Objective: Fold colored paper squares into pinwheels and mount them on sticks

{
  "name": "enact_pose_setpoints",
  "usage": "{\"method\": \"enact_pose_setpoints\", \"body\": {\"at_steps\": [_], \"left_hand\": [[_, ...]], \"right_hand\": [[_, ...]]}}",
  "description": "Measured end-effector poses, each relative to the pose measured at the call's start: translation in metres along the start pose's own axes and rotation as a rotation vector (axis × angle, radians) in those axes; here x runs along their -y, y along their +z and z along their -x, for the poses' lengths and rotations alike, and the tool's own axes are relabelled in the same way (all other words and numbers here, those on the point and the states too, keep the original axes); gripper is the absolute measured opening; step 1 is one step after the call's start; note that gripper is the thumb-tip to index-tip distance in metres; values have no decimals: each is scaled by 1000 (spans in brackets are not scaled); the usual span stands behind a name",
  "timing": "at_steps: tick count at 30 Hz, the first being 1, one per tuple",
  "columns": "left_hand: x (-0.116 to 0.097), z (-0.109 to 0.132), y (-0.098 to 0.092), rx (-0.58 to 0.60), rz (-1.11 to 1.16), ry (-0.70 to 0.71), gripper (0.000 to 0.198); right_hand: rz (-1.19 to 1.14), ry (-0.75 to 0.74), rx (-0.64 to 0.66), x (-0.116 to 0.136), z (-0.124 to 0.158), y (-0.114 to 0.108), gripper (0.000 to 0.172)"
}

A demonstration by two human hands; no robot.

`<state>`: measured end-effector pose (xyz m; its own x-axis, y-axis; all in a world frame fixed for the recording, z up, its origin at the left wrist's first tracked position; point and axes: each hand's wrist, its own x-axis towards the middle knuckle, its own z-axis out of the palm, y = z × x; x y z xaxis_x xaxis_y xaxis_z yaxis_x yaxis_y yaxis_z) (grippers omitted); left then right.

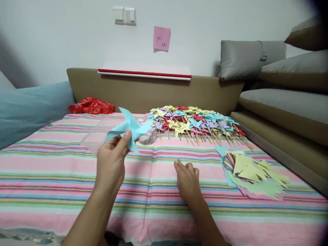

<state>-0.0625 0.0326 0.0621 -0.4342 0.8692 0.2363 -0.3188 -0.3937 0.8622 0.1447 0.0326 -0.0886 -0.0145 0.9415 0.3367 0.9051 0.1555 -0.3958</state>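
A light blue paper pinwheel (132, 123) is pinched at its middle between the thumb and fingers of my left hand (112, 157), raised above the striped cloth. My right hand (188, 179) is low over the cloth, its thumb and forefinger pressed together; a tiny speck shows at the tips, too small to name. Just behind the pinwheel stands a round clear dish (148, 139) of small silvery pieces, partly hidden by it. Cut paper pinwheel shapes (248, 167) in yellow, green, pink and blue lie stacked to the right of my right hand.
Many coloured pinwheels on sticks (194, 124) lie heaped at the back. A clear plastic sheet or bag (93, 136) is behind my left hand, and a red plastic bag (94, 106) at the back left. Cushions (284, 102) border the right; a striped cloth (51, 164) covers the surface.
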Motion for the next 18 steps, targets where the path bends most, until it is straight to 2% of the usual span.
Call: {"method": "enact_pose_setpoints", "body": {"at_steps": [5,8,10,14,16,18], "left_hand": [[52,-1,-2,59,-152,-159,44],[75,5,-5,80,-205,-223,45],[83,9,-4,114,-217,-247,42],[90,15,1,168,-279,-225,32],[92,18,4,185,-343,-202,30],[95,21,6,223,-418,-185,29]], "right_hand": [[-136,102,-120,-5,-12,0,32],[-274,135,-170,-9,-19,-5,27],[-519,172,-196,-6,-22,-10,26],[-1183,346,-229,13,-21,-23,29],[-1283,358,-210,23,-19,-26,25],[-1276,284,-219,27,-17,-27,17]]}}
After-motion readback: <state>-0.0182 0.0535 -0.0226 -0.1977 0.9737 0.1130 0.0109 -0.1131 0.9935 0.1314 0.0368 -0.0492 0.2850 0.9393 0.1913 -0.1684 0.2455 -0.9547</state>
